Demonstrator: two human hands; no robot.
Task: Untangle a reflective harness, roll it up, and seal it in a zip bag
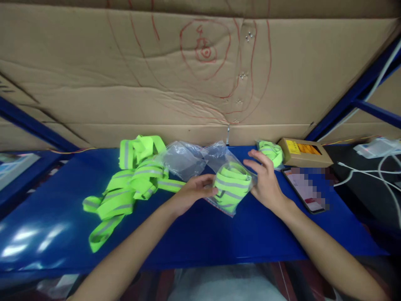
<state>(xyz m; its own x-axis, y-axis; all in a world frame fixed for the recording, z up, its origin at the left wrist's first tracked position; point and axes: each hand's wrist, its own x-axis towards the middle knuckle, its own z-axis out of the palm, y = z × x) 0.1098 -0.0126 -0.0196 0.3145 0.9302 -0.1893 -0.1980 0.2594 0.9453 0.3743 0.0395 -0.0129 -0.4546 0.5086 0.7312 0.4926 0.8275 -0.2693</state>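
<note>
A rolled neon-yellow reflective strap [232,186] with grey stripes sits inside a clear plastic bag [226,209] at the middle of the table. My left hand [198,189] grips the bag's left side, thumb across the front. At the bag's right edge is my right hand [266,177], its fingers raised and apart; its thumb is partly hidden, and I cannot tell whether it touches the bag. Several loose reflective straps [120,194] lie heaped to the left. Behind the held bag lie more clear plastic bags [184,159].
Another bagged strap [271,152] lies at the back right, beside a brown cardboard box [305,154]. A phone [305,190] rests on the blue table [200,246]. White cables [360,171] run along the right. A cardboard wall [156,71] with red marker lines closes off the back.
</note>
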